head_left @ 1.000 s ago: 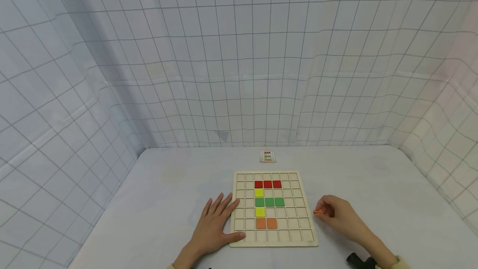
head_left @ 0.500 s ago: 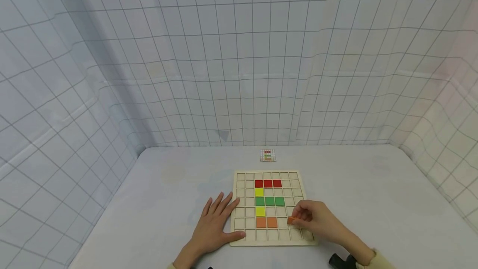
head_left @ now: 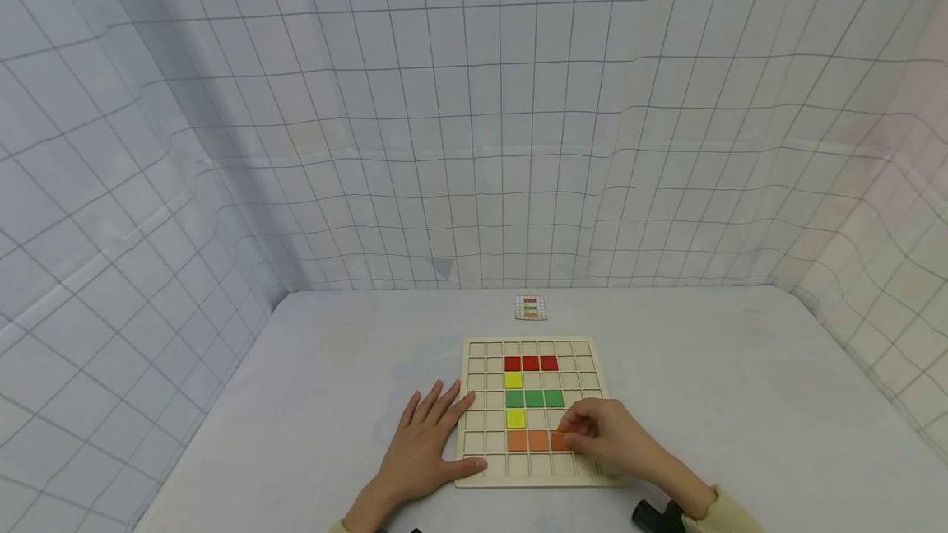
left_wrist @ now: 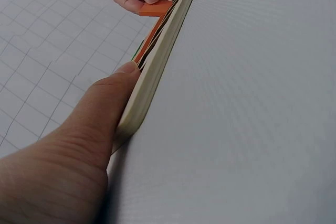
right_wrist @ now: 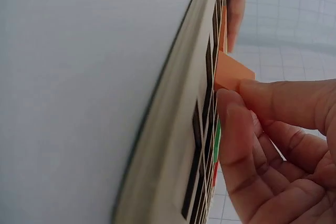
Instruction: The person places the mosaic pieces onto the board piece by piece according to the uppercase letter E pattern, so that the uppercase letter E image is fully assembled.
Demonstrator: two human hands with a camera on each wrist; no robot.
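Orange tile (head_left: 560,439): carried in from beside the board (head_left: 481,349), now pinched by right hand (head_left: 603,434) over third orange cell. Left hand (head_left: 425,442): flat, fingers spread, bracing board edge.

The small card (head_left: 531,308) beyond the wooden board (head_left: 474,401) is too small to read. The right hand (head_left: 609,436) covers most of the orange tile (head_left: 560,440) and some board cells. A dark object (head_left: 655,516) is cut off by the lower edge.

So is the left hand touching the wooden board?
Touching. In the left wrist view the left hand presses its thumb against the edge of the wooden board, with no gap. The head view also shows its thumb on the board's corner.
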